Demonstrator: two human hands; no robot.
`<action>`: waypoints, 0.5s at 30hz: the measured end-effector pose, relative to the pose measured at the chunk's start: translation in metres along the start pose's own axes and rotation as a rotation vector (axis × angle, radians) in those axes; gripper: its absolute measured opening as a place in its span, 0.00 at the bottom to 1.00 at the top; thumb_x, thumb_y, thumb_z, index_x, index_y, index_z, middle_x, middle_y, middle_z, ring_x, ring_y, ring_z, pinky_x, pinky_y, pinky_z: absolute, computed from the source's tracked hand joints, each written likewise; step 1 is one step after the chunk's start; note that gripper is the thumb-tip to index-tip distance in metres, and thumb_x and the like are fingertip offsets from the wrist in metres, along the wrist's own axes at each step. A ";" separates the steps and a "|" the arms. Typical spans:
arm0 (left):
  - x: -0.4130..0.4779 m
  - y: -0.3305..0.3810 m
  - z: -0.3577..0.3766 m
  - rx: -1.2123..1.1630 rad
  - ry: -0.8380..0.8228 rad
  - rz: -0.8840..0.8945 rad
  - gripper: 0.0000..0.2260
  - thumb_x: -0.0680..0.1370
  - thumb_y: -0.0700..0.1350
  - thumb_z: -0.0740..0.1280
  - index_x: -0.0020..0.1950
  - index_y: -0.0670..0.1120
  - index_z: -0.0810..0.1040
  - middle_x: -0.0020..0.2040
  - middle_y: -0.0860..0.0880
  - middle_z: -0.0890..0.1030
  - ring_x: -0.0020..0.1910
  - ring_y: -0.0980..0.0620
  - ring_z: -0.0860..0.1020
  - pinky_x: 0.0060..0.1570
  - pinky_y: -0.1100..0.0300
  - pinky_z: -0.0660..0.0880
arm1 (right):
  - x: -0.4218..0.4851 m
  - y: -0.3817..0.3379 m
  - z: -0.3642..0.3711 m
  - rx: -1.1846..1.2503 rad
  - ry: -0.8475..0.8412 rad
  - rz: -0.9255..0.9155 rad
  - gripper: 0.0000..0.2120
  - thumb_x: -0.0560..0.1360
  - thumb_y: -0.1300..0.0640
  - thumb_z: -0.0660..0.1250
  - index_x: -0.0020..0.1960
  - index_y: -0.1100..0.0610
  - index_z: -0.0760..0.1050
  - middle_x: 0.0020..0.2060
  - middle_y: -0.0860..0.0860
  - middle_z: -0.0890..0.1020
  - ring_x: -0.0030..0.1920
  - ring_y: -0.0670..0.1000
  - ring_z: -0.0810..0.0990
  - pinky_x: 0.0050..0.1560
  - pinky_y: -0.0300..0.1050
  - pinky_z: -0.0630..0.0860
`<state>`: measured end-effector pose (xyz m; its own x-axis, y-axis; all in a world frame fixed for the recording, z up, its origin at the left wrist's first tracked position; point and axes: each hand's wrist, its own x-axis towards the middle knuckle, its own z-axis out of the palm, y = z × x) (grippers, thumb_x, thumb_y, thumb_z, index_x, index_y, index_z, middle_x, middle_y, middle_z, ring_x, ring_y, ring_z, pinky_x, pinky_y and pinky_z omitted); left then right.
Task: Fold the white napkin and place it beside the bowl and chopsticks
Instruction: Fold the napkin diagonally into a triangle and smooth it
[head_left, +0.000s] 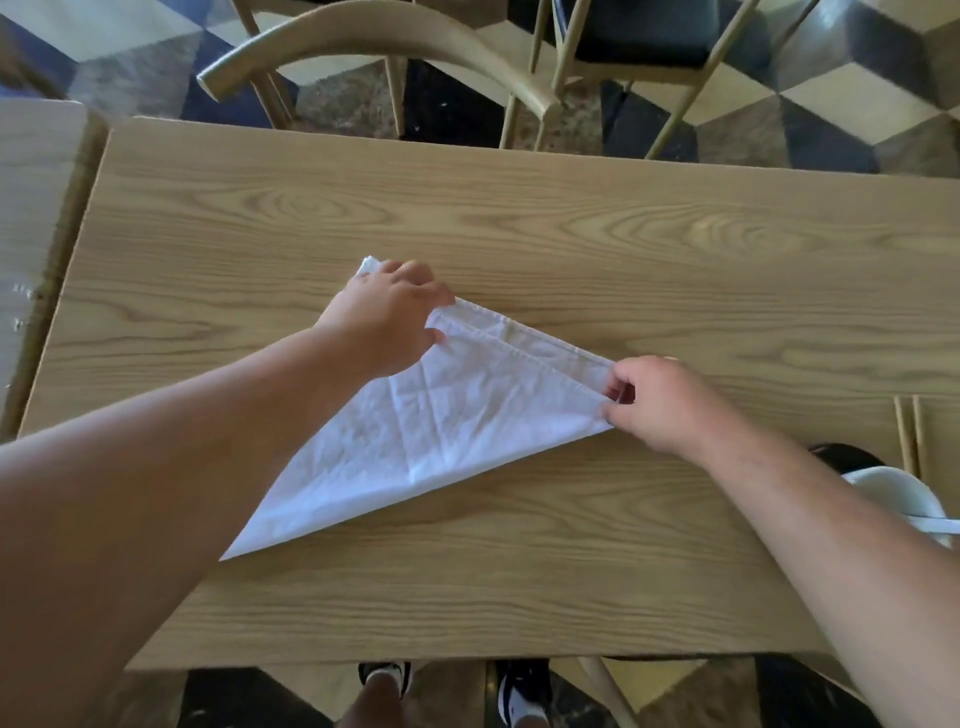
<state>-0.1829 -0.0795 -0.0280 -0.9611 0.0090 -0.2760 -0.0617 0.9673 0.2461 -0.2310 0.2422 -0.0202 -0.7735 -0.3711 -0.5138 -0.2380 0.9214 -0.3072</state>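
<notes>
**Both hands pinch the folded napkin along its far edge**

Pinched between thumb and fingers of the right hand (655, 402) is the right-hand corner of the white cloth napkin (447, 415), where two hemmed layers meet. Over at the far left corner, the left hand (387, 317) lies on top of the cloth with its fingers curled onto the hemmed edge and the thumb pressing the fabric just below; it is closed on the napkin as well, though a small tip of cloth pokes out beyond the knuckles.

That napkin lies folded into a triangle on the light wooden table (519, 218), roughly at its middle. Its long hemmed side runs between the two hands, and its third point reaches toward the near left, partly under the left forearm. Creases cross the top layer.

At the right edge of the view, a white bowl (901, 493) sits near the table's near right side, mostly hidden behind the right forearm. A pair of pale wooden chopsticks (910, 434) lies just beyond it, well apart from the napkin.

Light wooden chairs (374, 36) stand past the far side of the table.
</notes>
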 end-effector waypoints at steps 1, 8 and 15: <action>0.003 0.000 -0.002 0.010 -0.010 -0.007 0.19 0.80 0.56 0.70 0.70 0.56 0.77 0.70 0.52 0.75 0.72 0.46 0.69 0.66 0.49 0.68 | 0.000 0.002 0.002 0.014 -0.001 -0.001 0.06 0.73 0.52 0.73 0.40 0.48 0.77 0.37 0.43 0.80 0.42 0.50 0.76 0.36 0.41 0.67; 0.016 -0.002 -0.009 -0.042 -0.087 -0.070 0.16 0.77 0.65 0.69 0.59 0.58 0.80 0.61 0.53 0.77 0.68 0.46 0.70 0.66 0.46 0.71 | 0.007 0.013 0.002 0.041 -0.012 0.008 0.04 0.77 0.51 0.68 0.44 0.49 0.78 0.38 0.43 0.80 0.44 0.52 0.77 0.43 0.45 0.70; 0.013 0.012 -0.008 0.156 -0.079 0.185 0.21 0.78 0.65 0.69 0.70 0.62 0.77 0.70 0.55 0.75 0.74 0.49 0.67 0.69 0.48 0.62 | 0.002 0.016 0.003 -0.009 0.052 -0.134 0.08 0.83 0.51 0.61 0.45 0.48 0.73 0.37 0.44 0.77 0.50 0.53 0.74 0.48 0.50 0.73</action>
<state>-0.1979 -0.0694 -0.0213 -0.9279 0.2036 -0.3125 0.1617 0.9746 0.1548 -0.2351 0.2556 -0.0283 -0.7640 -0.4843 -0.4263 -0.3463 0.8653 -0.3624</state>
